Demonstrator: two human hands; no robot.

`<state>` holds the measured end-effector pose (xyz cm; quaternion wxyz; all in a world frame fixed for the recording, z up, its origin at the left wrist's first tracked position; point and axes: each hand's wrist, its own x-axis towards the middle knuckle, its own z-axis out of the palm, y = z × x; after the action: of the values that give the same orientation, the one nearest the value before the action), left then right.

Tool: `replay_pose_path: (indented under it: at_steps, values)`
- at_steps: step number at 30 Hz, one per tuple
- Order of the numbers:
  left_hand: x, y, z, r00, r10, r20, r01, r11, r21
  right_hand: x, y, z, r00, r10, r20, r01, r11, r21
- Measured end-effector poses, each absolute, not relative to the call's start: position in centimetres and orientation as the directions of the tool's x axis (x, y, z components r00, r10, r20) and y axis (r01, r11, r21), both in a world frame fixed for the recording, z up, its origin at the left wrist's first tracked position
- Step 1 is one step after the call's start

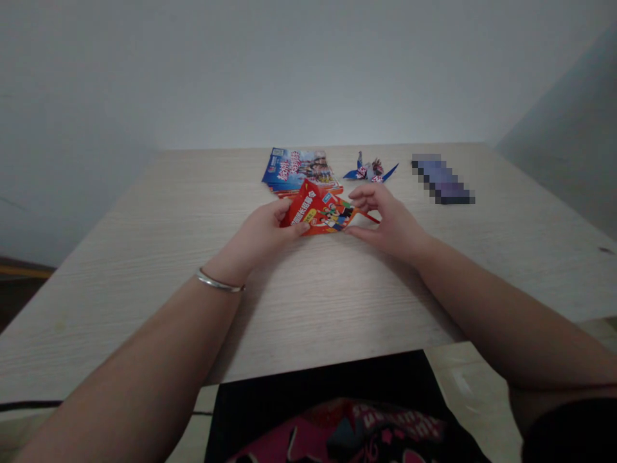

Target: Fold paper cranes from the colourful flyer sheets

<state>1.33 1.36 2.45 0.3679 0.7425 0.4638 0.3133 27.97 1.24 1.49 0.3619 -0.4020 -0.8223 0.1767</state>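
Note:
A red printed sheet of paper (328,209), folded into a pointed shape, is held just above the table in front of me. My left hand (270,228) pinches its left side between thumb and fingers, and a silver bangle circles that wrist. At the paper's right end, my right hand (385,215) has its thumb at the lower edge and its curled fingers behind. Just beyond the paper lies a stack of blue and red leaflets (299,168). To the right of that stack stands a folded paper crane (371,169) with blue points.
A pale wood-grain table (144,212) reaches back to a plain wall (308,77). A dark phone-like slab (443,180), pixelated, lies at the back right. Below the table's front edge are a black surface (318,386) and patterned pink-and-black fabric (357,431).

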Motion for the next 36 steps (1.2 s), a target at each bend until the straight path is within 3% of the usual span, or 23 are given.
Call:
replay_pose_path:
  at_steps: [10, 17, 25, 28, 32, 36]
  values:
    - [1.0, 1.6, 2.5, 0.391, 0.912, 0.126, 0.328, -0.266, 0.907, 28.6, 1.4, 2.3, -0.573, 0.694, 0.436, 0.546, 0.720, -0.427]
    - [0.9, 1.1, 3.5, 0.478, 0.868, 0.134, 0.488, -0.390, 0.781, 28.7, 1.5, 2.5, -0.571, 0.695, 0.437, 0.606, 0.716, -0.347]
    - [1.1, 1.1, 2.4, 0.464, 0.870, 0.167, 0.408, -0.377, 0.832, 27.8, 0.9, 1.9, -0.439, 0.773, 0.459, 0.585, 0.633, -0.506]
    - [0.8, 1.1, 2.9, 0.473, 0.854, 0.218, 0.488, -0.459, 0.742, 27.9, 1.1, 1.6, -0.496, 0.763, 0.414, 0.539, 0.645, -0.542]
    - [0.2, 1.2, 3.6, 0.592, 0.758, 0.274, 0.561, -0.631, 0.536, 28.0, 1.4, 1.9, -0.650, 0.672, 0.354, 0.528, 0.735, -0.426]
    - [0.0, 1.5, 3.1, 0.711, 0.664, 0.231, 0.497, -0.707, 0.503, 27.9, 1.6, 2.0, -0.701, 0.662, 0.267, 0.534, 0.734, -0.419]
